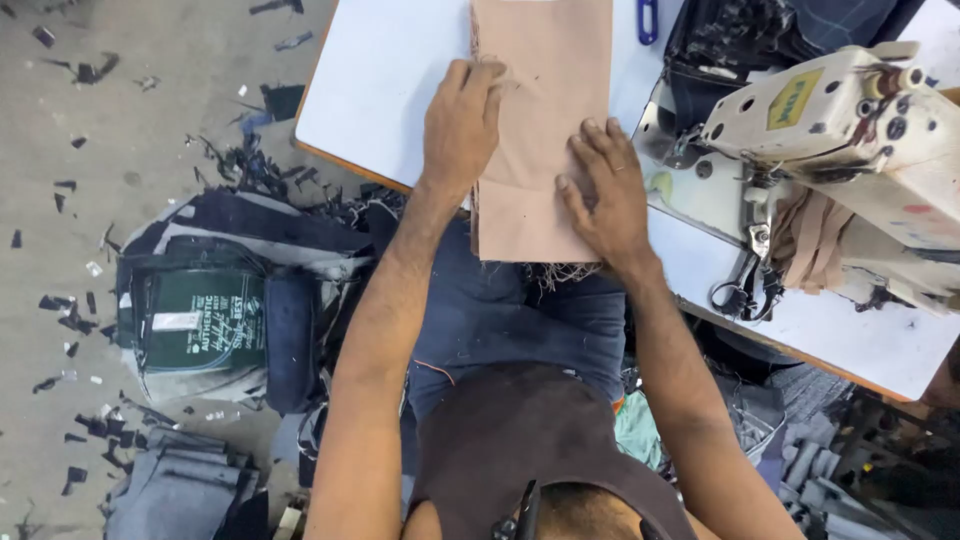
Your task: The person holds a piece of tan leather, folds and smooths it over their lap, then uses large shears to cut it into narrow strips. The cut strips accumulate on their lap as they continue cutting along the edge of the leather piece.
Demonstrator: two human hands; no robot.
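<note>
matt pink cloth, smooth white tabletop

The pink cloth runs off the top edge; the sewing machine is cut at the right, its needle hidden.

A cream sewing machine stands on the white table.
</note>
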